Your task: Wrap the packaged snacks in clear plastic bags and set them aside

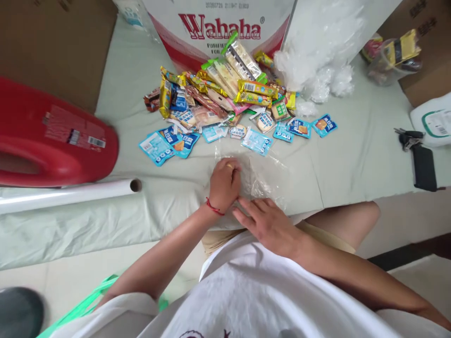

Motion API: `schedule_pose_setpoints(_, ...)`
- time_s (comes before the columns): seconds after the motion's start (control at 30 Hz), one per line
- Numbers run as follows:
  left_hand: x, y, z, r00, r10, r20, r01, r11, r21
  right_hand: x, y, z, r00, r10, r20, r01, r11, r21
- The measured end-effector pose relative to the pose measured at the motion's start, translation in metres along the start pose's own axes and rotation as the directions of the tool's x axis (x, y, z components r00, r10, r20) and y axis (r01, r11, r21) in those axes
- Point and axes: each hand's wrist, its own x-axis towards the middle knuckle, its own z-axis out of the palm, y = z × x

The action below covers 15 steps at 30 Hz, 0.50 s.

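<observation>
A clear plastic bag point(262, 176) lies flat and crinkled at the front of the cloth-covered table. My left hand point(225, 183), with a ring and a red string bracelet, is closed over the bag's left side, its fingertips hidden beneath it. My right hand point(269, 225) rests at the bag's near edge, fingers stretched and spread, one fingertip close to my left wrist. Beyond the bag, blue snack packets point(257, 141) lie in a loose row. Behind them is a heap of wrapped snacks, with yellow-wrapped bars point(253, 97) and green-ended wafer packs point(243, 58).
A Wahaha carton point(221, 28) stands behind the heap, beside a pile of clear plastic bags point(317, 47). At left are a red jug point(56, 136) and a white roll point(70, 193). Keys with a black case point(423, 166), a white bottle point(435, 121) and a snack tub point(387, 70) are at right.
</observation>
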Motion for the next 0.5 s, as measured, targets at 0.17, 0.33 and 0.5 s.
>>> schedule_pose_setpoints(0.17, -0.013, -0.015, -0.003, 0.979, 0.149, 0.135, -0.168, 0.977, 0.134, -0.049, 0.026, 0.010, 0.972, 0.214, -0.093, -0.213, 0.977, 0.025)
schedule_pose_setpoints(0.33, -0.017, -0.019, -0.010, 0.954, 0.181, 0.238, -0.233, 0.948, 0.215, -0.063, 0.057, 0.009, 0.966, 0.246, -0.076, -0.242, 0.969, 0.055)
schedule_pose_setpoints(0.5, -0.024, -0.020, -0.021, 0.904, 0.215, 0.370, -0.334, 0.896, 0.294, -0.076, 0.086, -0.008, 0.965, 0.217, -0.147, -0.207, 0.975, 0.081)
